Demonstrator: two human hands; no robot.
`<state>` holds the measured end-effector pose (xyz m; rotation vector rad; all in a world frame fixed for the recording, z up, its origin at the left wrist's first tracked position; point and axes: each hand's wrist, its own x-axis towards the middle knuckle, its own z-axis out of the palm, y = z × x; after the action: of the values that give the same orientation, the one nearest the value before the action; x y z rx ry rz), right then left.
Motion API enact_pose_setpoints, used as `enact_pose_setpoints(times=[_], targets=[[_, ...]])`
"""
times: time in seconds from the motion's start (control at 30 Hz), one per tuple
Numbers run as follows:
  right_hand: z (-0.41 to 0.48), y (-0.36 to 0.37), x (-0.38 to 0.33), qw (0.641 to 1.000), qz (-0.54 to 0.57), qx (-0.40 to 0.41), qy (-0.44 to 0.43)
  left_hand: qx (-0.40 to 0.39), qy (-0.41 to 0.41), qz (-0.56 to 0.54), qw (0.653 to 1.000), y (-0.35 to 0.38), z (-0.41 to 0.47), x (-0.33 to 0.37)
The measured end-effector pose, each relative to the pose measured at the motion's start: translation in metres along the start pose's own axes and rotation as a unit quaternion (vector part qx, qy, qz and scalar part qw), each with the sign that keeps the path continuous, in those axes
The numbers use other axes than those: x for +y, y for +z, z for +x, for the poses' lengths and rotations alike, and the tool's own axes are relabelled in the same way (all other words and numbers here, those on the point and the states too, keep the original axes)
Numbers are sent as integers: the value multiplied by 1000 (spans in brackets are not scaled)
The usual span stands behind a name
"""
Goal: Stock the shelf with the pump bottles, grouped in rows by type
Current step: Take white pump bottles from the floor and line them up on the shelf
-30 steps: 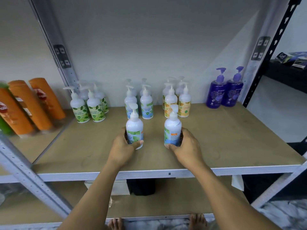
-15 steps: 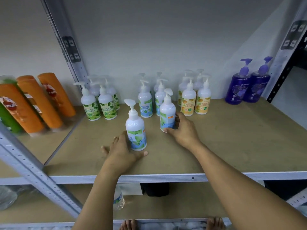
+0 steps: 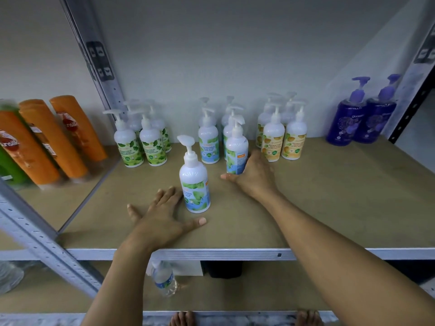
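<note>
Standing upright near the front middle of the matte tan fibreboard shelf (image 3: 329, 208) is a smooth white plastic pump bottle with a blue-and-green leaf label (image 3: 195, 184), its nozzle pointing toward 10 o'clock. The left hand (image 3: 162, 215) lies at its 7 o'clock, palm down with the grip spread wide; the fingertips touch or nearly touch the bottle's lower left side and the thumb reaches along the board below its base.

At 1 o'clock from that bottle, a second white mint-label pump bottle (image 3: 236, 152) stands just in front of the blue-label group (image 3: 209, 142) at the back. The right hand (image 3: 254, 175) cups its right side and base, the grip loosely curved against it with the thumb stretched left along the board.

Rounded white bottles with green leaf labels (image 3: 138, 144) cluster at 10 o'clock, white bottles with orange fruit labels (image 3: 282, 140) at 1 o'clock, and two glossy translucent purple pump bottles (image 3: 360, 118) at 2 o'clock by the black perforated upright (image 3: 414, 90). The board's right half lies bare to its ridged grey metal front edge (image 3: 235, 254). Glossy orange shampoo bottles (image 3: 58, 140) lean in the neighbouring bay at 9 o'clock.
</note>
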<state>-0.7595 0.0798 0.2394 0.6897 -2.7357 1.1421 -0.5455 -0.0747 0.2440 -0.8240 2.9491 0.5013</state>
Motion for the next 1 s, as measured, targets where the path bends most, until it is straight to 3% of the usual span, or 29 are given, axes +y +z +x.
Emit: enact_pose_setpoints(times=[0.13,0.8,1.0], targets=[[7,7,-3,999,21,26,16,15,5,-3,1000,0,-3,3],[13,2,7,990,137,-22,16,33,5,-27,999,0,-6,4],[10,6,2,991,128,27,15,35,-3,-29,999,-1,-8,8]])
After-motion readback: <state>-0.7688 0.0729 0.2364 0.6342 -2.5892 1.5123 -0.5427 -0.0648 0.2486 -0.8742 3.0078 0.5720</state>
